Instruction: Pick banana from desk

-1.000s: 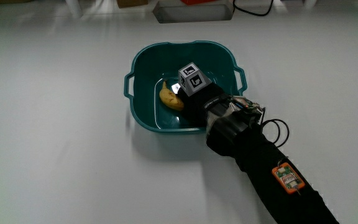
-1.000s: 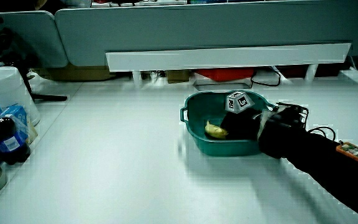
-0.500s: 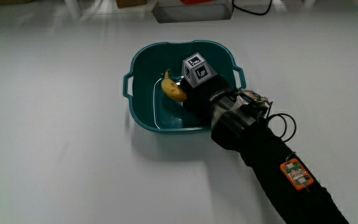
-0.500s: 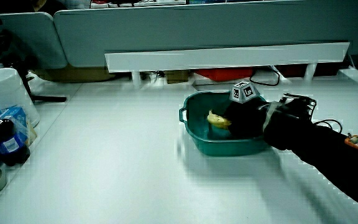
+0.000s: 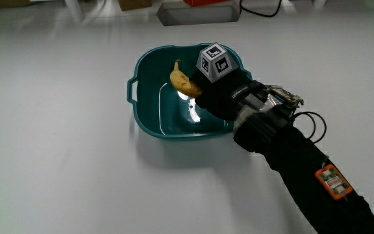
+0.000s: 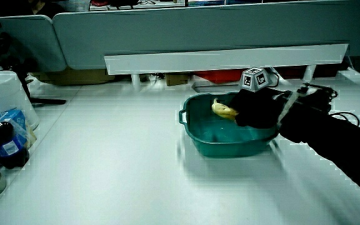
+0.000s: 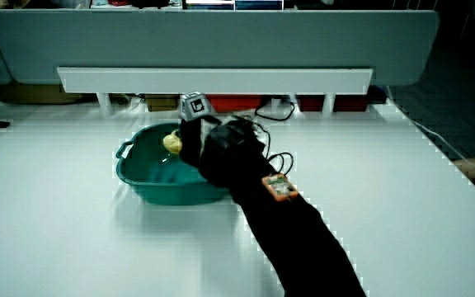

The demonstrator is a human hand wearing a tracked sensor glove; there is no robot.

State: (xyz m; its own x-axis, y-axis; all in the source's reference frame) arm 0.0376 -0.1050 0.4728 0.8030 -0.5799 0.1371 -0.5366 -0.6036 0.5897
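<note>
A gloved hand (image 5: 223, 91) with a patterned cube (image 5: 215, 62) on its back reaches over a teal basin (image 5: 149, 110) on a white worktop (image 5: 63, 162). Its fingers grasp one end of a banana (image 5: 183, 80), which seems lifted clear of the basin floor, level with the rim in a side view (image 6: 224, 110). Bottles (image 6: 2, 140) stand at the worktop's edge, well apart from the basin.

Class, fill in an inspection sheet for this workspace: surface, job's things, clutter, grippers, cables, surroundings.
Surface: white table, bare around the basin.
Job's things: banana held above the teal basin, clear of its floor.
Clutter: bottles and a white container at the table's edge.
Grippers: hand over the basin, shut on the banana.
Cables: thin wires on the forearm.
Surroundings: low partition in both side views.
</note>
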